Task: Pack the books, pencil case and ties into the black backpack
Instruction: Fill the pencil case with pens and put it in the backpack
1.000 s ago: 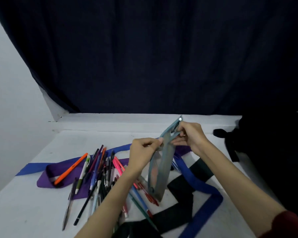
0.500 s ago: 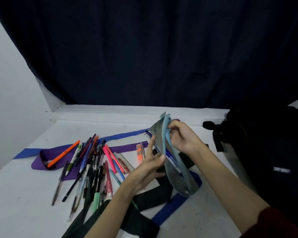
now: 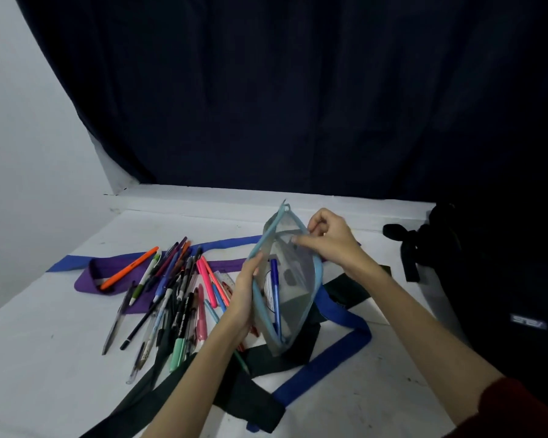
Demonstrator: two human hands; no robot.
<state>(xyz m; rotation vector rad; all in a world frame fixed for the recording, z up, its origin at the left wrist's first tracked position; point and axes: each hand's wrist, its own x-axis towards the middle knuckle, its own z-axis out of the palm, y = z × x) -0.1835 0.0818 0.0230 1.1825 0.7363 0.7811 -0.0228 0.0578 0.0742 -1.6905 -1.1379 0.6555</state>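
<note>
The pencil case is held open above the tabletop: its left rim is gripped by the left hand, its right rim pinched by the right hand. A blue pen seems to be inside.

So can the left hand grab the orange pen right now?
Probably not yet: the left hand grips the pencil case, though nothing lies over the orange pen.

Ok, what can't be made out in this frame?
- Books: none show in the head view.
- Backpack: cut off by the right edge; too dark to tell whether it is open.
- Label on it: too blurred to read.
- Pencil case: left hand covers its near side; contents beyond one blue pen unclear.
</note>
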